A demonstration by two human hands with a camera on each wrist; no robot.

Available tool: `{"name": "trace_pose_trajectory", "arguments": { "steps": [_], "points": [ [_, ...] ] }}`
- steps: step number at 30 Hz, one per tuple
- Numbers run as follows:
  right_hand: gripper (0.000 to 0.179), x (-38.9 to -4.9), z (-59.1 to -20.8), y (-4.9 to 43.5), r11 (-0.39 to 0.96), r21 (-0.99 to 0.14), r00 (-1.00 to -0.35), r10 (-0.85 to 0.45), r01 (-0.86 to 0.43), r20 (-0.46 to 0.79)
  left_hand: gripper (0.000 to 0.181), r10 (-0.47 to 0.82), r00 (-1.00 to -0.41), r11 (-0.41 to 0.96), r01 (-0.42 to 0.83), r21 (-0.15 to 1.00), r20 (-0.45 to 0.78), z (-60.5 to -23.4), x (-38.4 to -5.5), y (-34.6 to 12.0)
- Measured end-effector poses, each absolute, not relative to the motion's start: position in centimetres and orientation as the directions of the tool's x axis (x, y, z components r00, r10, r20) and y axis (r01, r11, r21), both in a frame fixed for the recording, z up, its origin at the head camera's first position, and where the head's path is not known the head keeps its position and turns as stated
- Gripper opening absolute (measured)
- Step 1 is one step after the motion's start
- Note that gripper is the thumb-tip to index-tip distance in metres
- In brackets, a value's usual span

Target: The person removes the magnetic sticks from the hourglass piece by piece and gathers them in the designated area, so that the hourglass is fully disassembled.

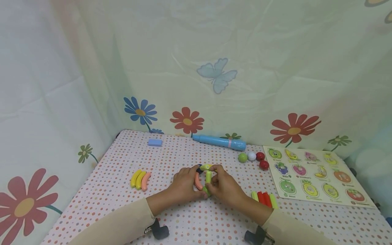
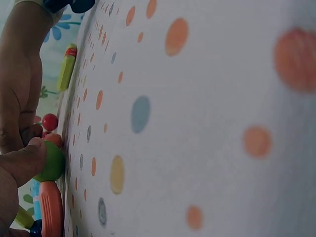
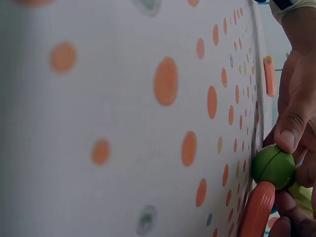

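Note:
Between the two hands a small figure of toy sticks and balls lies close to the dotted table. Thumb on the green ball (image 2: 55, 163), my left hand (image 1: 185, 183) holds the figure's left side, its fingers reaching the dark blue ball (image 1: 199, 168). A curved salmon stick (image 1: 198, 181) runs between those two balls. From the other side my right hand (image 1: 225, 187) pinches a straight light green stick (image 1: 208, 177) above the green ball. At the far end lies another light green stick (image 1: 204, 167), near the right index finger. The fingers partly hide the joints.
Two yellow curved sticks (image 1: 138, 179) and a salmon one (image 1: 146, 181) lie left. Several balls (image 1: 251, 156) and a picture board (image 1: 318, 177) stand right, red and light green sticks (image 1: 264, 199) below. A blue tube (image 1: 218, 141) and blue block (image 1: 154, 142) lie behind.

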State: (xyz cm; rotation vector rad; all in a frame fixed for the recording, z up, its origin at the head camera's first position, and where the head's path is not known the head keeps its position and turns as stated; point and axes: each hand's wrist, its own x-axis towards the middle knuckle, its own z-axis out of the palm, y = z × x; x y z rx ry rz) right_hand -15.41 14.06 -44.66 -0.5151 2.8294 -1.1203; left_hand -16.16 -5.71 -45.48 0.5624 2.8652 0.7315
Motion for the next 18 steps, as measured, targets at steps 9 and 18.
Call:
{"name": "trace_pose_trajectory", "arguments": {
  "steps": [9, 18],
  "points": [
    [0.055, -15.1, -43.8, 15.0, 0.718, -0.632, -0.949, -0.298, -0.292, 0.100, 0.106, 0.378, -0.925, 0.815, 0.314, 0.487, -0.038, -45.6, -16.0, -5.7],
    [0.065, -15.2, -42.1, 17.8, 0.710, -0.642, -0.949, -0.299, -0.288, 0.096, 0.106, 0.370, -0.928, 0.816, 0.302, 0.492, -0.045, -45.5, -16.1, -5.6]
  ]
}}
